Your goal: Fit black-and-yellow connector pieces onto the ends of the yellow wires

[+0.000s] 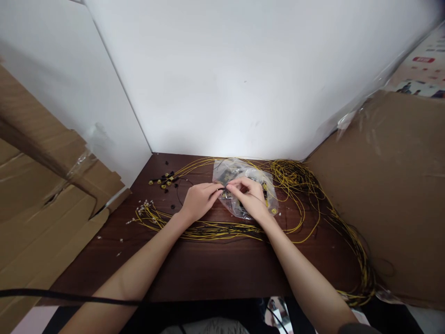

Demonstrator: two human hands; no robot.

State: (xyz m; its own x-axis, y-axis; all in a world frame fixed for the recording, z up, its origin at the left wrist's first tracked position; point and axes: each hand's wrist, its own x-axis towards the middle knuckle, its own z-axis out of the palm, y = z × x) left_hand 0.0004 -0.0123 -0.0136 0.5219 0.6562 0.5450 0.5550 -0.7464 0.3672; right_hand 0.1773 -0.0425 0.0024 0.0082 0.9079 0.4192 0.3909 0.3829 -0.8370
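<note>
Near the middle of the table, my left hand point(199, 200) pinches a thin black wire point(221, 189). My right hand point(251, 195) faces it, its fingertips closed on a small dark piece at the wire's end; the piece is too small to make out. Both hands' fingertips nearly touch. Under and behind my right hand lies a clear plastic bag point(239, 211) with black and yellow parts inside. A bundle of yellow and black wires point(215, 230) runs across the table beneath my forearms.
Small yellow and black connectors point(163, 181) lie at the table's back left. A tangle of yellow wires point(290, 174) sits at the back right, trailing over the right edge. Cardboard point(45, 185) stands on the left, more cardboard point(389, 185) on the right, and a white wall point(222, 83) behind.
</note>
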